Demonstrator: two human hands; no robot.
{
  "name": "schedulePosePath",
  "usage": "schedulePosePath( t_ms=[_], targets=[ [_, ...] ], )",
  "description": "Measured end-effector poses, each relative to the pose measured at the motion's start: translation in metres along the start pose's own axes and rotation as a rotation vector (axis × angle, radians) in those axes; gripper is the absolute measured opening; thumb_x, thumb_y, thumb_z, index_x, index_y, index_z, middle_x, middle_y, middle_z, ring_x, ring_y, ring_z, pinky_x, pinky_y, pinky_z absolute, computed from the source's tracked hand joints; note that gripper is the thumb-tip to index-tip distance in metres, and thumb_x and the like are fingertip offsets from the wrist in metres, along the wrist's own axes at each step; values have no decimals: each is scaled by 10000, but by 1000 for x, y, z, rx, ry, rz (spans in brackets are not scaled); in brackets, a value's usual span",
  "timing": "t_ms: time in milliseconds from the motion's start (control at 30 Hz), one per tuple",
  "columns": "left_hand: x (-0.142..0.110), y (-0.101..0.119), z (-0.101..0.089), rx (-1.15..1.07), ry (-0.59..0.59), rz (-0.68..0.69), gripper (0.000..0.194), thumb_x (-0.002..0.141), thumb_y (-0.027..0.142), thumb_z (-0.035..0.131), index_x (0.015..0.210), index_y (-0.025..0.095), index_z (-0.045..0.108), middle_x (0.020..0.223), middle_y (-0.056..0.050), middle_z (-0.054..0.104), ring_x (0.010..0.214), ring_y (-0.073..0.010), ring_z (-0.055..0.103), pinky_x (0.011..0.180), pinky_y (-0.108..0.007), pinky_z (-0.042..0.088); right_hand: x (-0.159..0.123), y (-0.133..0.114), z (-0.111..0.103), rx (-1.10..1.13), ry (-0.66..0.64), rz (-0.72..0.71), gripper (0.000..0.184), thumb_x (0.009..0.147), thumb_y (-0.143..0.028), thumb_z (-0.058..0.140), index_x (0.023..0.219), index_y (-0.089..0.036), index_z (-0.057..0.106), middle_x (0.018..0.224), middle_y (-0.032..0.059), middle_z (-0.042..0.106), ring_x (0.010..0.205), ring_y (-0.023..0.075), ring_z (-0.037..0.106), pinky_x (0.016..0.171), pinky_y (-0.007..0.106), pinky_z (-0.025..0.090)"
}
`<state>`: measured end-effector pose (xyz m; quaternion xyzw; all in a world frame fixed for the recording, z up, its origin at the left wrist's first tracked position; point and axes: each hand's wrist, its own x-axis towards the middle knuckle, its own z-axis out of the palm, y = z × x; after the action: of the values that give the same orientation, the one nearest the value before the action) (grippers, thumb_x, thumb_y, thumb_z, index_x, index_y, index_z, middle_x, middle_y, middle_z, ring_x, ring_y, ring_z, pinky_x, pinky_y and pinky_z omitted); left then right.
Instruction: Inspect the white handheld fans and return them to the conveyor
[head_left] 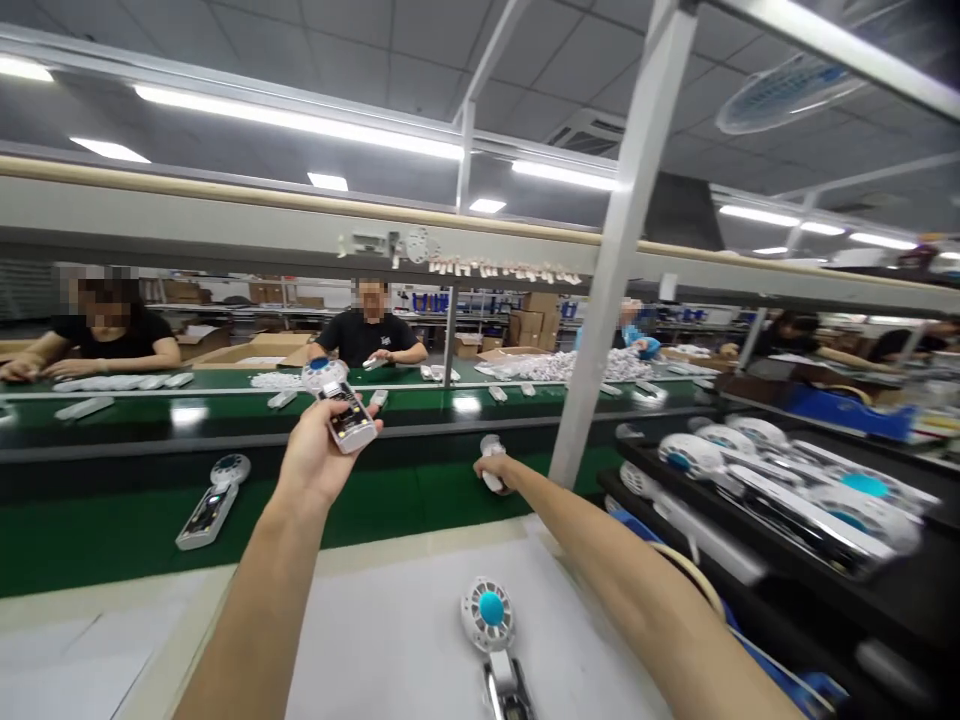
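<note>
My left hand point(315, 460) is raised over the green conveyor belt point(105, 540) and is closed round a half-built white handheld fan point(339, 402) with its circuit board showing. My right hand point(491, 470) reaches out to the belt and is closed on a small white fan part point(491, 452). Another open fan point(210, 500) lies on the belt to the left. A white fan with a blue hub point(487, 615) lies on the white worktop point(390, 640) close to me.
A grey metal post point(615, 270) rises right of my right hand. Black trays point(885, 600) of white fans stand at the right. Across the far belt point(225, 410) several people sit working, with piles of white parts point(555, 368) and cardboard boxes behind them.
</note>
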<state>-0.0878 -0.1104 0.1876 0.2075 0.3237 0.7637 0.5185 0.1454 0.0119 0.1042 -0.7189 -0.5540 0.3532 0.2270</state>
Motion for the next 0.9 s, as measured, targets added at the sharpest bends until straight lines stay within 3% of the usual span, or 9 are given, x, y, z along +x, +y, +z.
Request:
schedulePosePath(
  t_ms=[200,300,400,533,667,767,900],
  targets=[
    [-15,-2,7,78,-199,116,409,746,42,602,1135,168,589,1156,-80,666,833,-228,730,576,-343,643,5,-56,-5,534,-162,-192,304,1049,-407,524,1115,-125,616,923,36,642,705,113,618,622,250,553],
    [-20,-6,10,126,-327,136,500,729,72,630,1210,190,558,1249,-75,639,820,-186,702,597,-336,649,-21,-74,-18,807,-254,-348,277,1063,-309,383,1025,-143,601,822,29,632,658,109,611,624,244,570],
    [-23,-10,10,207,-385,130,598,739,89,634,1305,212,484,1147,-70,680,756,-178,703,599,-310,630,-55,-71,-24,984,-309,-469,147,935,-223,550,1066,-177,597,905,45,693,779,159,693,715,291,621],
    [-27,-13,10,315,-471,126,664,800,140,629,1397,223,348,913,-48,715,646,-181,711,604,-278,594,-80,-55,-22,1014,-400,-528,340,761,-281,751,1049,-155,621,959,82,732,725,186,706,576,264,592],
    [-29,-16,11,336,-511,198,649,778,138,654,1346,215,350,982,-68,725,633,-192,716,593,-294,595,-88,-50,-24,969,-507,-564,422,697,-267,710,1089,-161,595,884,52,734,697,173,705,617,270,605],
    [-27,-16,10,349,-544,219,626,766,146,681,1305,207,369,991,-70,722,651,-201,727,603,-307,606,-91,-51,-25,924,-502,-644,543,685,-233,683,1198,-193,510,801,17,726,718,202,730,689,331,632],
    [-23,-13,7,347,-580,250,653,760,134,705,1301,233,353,1152,-84,694,713,-200,743,635,-322,625,-93,-49,-26,903,-447,-755,677,674,-222,697,1286,-260,411,965,11,725,809,236,749,701,389,651]
  ],
)
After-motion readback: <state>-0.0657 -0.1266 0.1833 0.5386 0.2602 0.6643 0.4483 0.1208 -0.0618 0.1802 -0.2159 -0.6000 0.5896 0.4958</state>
